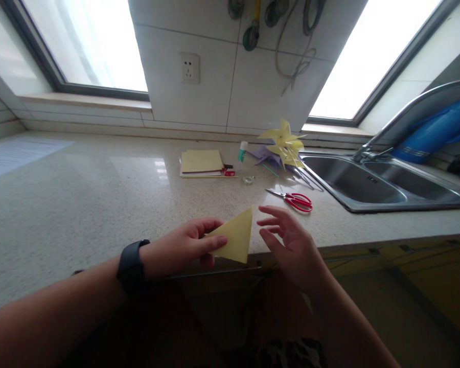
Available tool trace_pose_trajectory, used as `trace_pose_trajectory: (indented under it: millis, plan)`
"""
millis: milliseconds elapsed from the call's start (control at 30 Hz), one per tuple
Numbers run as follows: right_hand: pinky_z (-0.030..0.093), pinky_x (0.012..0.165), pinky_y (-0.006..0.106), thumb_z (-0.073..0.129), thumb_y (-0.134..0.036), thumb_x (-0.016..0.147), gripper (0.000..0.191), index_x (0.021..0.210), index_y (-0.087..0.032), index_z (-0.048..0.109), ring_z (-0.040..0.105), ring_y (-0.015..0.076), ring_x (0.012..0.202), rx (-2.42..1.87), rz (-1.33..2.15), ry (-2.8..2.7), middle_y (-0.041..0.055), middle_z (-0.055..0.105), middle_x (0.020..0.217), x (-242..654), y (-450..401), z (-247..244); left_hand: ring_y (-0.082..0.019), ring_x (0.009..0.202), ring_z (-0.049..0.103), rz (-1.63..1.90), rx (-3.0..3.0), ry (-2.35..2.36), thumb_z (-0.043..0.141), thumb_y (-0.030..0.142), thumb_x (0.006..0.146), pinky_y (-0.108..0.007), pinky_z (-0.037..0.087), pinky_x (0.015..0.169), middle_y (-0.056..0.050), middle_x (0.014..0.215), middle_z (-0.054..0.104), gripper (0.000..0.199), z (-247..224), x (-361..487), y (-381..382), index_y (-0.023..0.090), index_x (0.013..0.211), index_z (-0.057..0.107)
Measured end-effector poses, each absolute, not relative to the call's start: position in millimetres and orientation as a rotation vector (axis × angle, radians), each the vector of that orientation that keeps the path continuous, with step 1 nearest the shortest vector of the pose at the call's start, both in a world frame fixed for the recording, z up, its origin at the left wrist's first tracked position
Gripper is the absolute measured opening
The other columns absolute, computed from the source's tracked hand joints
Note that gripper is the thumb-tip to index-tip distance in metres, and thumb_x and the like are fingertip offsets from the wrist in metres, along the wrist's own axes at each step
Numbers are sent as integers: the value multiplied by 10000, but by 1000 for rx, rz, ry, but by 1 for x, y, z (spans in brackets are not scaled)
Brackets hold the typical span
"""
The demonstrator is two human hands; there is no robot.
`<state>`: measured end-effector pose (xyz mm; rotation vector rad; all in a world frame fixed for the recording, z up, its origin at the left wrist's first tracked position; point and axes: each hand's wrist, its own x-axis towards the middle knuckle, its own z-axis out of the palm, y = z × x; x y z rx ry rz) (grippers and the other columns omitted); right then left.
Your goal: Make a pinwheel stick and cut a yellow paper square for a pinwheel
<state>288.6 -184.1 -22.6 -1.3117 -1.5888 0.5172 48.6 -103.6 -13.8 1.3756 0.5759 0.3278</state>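
A piece of yellow paper [235, 236], folded into a triangle, is pinched between the thumb and fingers of my left hand [199, 240] above the counter's front edge. My right hand [291, 245] is just right of the paper, fingers apart and curved, holding nothing. Scissors with red handles [299, 201] lie on the counter beyond my right hand, blades pointing left. Farther back is a stack of yellow paper [201, 160] with a small red box [229, 172] at its right corner. A glue stick [242, 152] stands upright near a small roll of clear tape [248, 180].
Yellow paper pinwheels [283, 140] and a purple one [270, 155] lie by the wall, their sticks pointing toward the steel sink [352, 179]. White printed sheets [23, 151] lie at the left of the speckled counter [99, 204]. A faucet [368, 151] rises behind the sink.
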Motion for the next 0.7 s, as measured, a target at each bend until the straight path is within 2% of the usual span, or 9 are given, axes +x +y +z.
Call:
trace_pose_trajectory:
  millis: [100,200,333,467,567,667,700]
  plan:
    - [541,702,325,566,-314,960,305,1256,-246,540,640,148,784,-1357,722,-1454,53,664,1023,288,-189,-24,-84,590,547,361,1441,596,627,441,917,-211,420,537,23,802,590,330,-16,50,-105,184,1122,604]
    - [506,634,289,545,-353,976,335,1283,-223,509,602,135,668,-1341,900,-1407,-10,645,754,284,-194,-19,-96,581,490,398,1533,641,580,431,939,-216,388,526,47,702,513,311,-16,51,-108,182,1126,593]
    - [532,671,283,557,-367,975,408,1345,-223,464,644,126,686,-1218,1057,-1353,13,715,834,276,-196,-6,-124,711,497,539,1841,683,571,357,945,-263,437,637,4,876,514,283,-18,50,-110,220,1186,626]
    - [562,706,268,571,-370,966,304,1230,-218,575,686,126,749,-1162,1035,-1394,20,723,857,272,-194,1,-163,866,516,623,2005,673,576,277,937,-329,452,808,-21,979,508,279,-20,48,-109,246,1209,633]
    - [577,685,261,609,-356,940,212,1092,-212,639,701,132,747,-1173,979,-1419,18,714,827,271,-192,-2,-173,889,513,639,1974,711,609,308,925,-344,453,833,-32,1015,507,295,-20,47,-109,247,1213,628]
    - [590,678,278,611,-329,931,185,1071,-213,645,714,144,744,-1204,925,-1403,20,711,823,272,-190,-9,-196,963,516,651,1915,758,690,381,877,-365,468,878,-49,1087,509,369,-17,48,-111,251,1216,624]
    - [593,680,285,604,-317,931,183,1077,-213,643,719,149,749,-1221,909,-1400,23,711,830,273,-190,-11,-210,984,519,647,1861,774,709,414,860,-364,492,850,-58,1110,509,432,-16,49,-111,252,1246,601]
